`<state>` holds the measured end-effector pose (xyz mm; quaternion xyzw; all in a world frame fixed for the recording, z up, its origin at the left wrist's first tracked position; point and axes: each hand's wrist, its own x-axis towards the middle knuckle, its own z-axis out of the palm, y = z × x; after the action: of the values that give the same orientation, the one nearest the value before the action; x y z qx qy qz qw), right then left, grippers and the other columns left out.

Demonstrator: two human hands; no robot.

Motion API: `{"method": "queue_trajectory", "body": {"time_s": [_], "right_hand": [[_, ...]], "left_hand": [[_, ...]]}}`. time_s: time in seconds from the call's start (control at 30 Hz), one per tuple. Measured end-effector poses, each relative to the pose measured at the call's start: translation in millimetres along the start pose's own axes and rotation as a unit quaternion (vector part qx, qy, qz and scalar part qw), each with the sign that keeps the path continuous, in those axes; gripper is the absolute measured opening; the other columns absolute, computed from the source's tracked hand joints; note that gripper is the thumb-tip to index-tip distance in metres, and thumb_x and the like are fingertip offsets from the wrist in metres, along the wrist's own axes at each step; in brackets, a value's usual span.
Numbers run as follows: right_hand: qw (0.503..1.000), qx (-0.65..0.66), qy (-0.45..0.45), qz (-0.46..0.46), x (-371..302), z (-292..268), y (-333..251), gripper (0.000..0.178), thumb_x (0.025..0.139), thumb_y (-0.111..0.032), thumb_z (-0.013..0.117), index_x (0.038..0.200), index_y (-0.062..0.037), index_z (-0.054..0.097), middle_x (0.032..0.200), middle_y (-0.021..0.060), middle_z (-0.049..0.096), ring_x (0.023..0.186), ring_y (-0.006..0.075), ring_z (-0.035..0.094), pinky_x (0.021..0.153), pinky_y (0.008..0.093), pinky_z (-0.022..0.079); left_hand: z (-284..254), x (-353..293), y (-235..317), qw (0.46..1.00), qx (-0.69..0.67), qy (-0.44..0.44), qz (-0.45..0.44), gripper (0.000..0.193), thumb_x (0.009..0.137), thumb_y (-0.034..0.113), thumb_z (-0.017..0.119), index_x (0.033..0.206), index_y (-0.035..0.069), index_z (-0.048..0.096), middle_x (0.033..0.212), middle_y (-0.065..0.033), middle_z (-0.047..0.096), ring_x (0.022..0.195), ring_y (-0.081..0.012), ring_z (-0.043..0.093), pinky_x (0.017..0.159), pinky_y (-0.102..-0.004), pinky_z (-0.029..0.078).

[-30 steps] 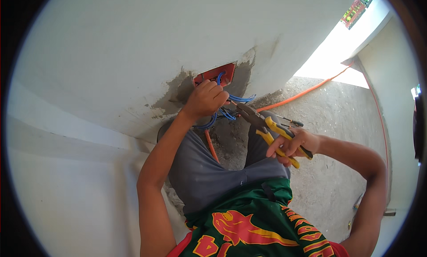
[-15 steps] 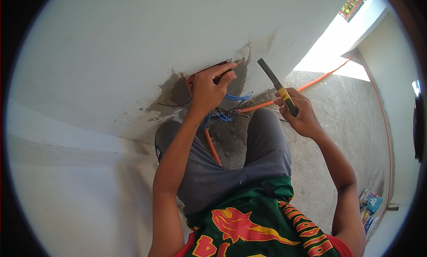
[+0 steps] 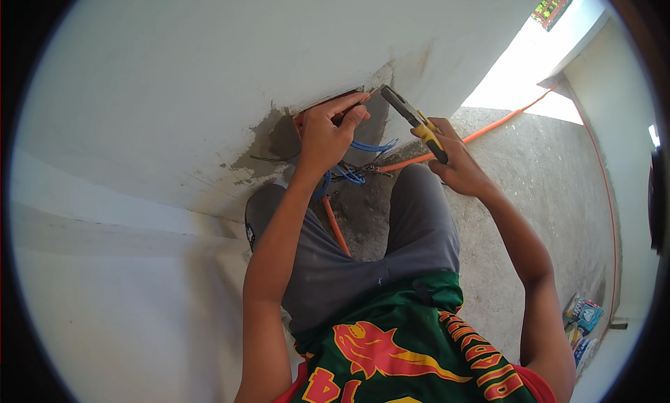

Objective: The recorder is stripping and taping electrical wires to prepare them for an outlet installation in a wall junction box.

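At the wall, my left hand point(image 3: 326, 132) is closed over wires, whose bare copper-coloured ends point(image 3: 370, 95) stick out past the fingertips. Behind that hand sits a red-orange electrical box point(image 3: 299, 124) set into the wall, mostly covered by the hand. My right hand point(image 3: 457, 162) grips pliers point(image 3: 413, 117) with yellow and black handles. The tips of the pliers are close beside the copper ends; whether they touch cannot be made out. Loose blue wires point(image 3: 373, 146) and dark wires hang below the box.
Rough grey cement patches point(image 3: 276, 145) surround the box in the white wall point(image 3: 209, 61). Orange conduit point(image 3: 481, 131) runs over the concrete floor point(image 3: 516, 228) to the right, and a shorter orange conduit point(image 3: 336, 225) lies between my knees. Small packages point(image 3: 583, 316) stand at the right.
My right hand has brought the pliers left, up to the wire ends, and their jaws are now seen from another angle. My left hand stays nearly in place.
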<state>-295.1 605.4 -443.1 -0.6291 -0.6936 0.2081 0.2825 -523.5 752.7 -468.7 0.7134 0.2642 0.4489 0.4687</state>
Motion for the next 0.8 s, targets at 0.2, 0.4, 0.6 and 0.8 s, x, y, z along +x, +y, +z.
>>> {"method": "queue_trajectory", "body": {"time_s": [0.2,0.4,0.6,0.8], "right_hand": [[0.999,0.042,-0.011,0.01,4,10,-2,0.063,0.075,0.009,0.055,0.137,-0.0033,0.055,0.139,0.0157,0.045,0.133,0.033,0.046,0.114,0.0404,0.034],[0.999,0.038,0.0,-0.003,8,14,-2,0.062,0.075,0.01,0.056,0.136,-0.0045,0.056,0.134,0.0141,0.047,0.126,0.0309,0.05,0.108,0.0392,0.038],[1.0,0.024,0.007,-0.017,10,16,1,0.061,0.075,0.01,0.055,0.134,-0.0042,0.057,0.128,0.0136,0.049,0.118,0.0293,0.052,0.102,0.0378,0.041],[1.0,0.016,-0.003,0.002,11,15,-1,0.059,0.076,0.01,0.056,0.134,-0.0032,0.058,0.125,0.0135,0.049,0.114,0.0286,0.054,0.099,0.0363,0.042]], "left_hand": [[2,1,0,1.0,-0.001,0.002,-0.015,0.03,0.099,0.018,0.067,0.125,0.002,0.07,0.092,-0.0072,0.075,0.084,-0.0112,0.071,0.08,-0.0271,0.059],[3,1,2,1.0,-0.005,0.003,-0.017,0.032,0.099,0.018,0.066,0.127,0.001,0.068,0.092,-0.0083,0.075,0.084,-0.0107,0.071,0.08,-0.0271,0.059],[4,1,1,1.0,-0.008,0.011,-0.013,0.033,0.1,0.018,0.066,0.128,0.0,0.067,0.092,-0.0088,0.075,0.084,-0.011,0.071,0.081,-0.0275,0.059],[5,2,1,0.999,0.008,0.012,-0.029,0.034,0.1,0.019,0.066,0.128,0.0,0.067,0.093,-0.0087,0.075,0.083,-0.0109,0.07,0.08,-0.0276,0.059]]}}
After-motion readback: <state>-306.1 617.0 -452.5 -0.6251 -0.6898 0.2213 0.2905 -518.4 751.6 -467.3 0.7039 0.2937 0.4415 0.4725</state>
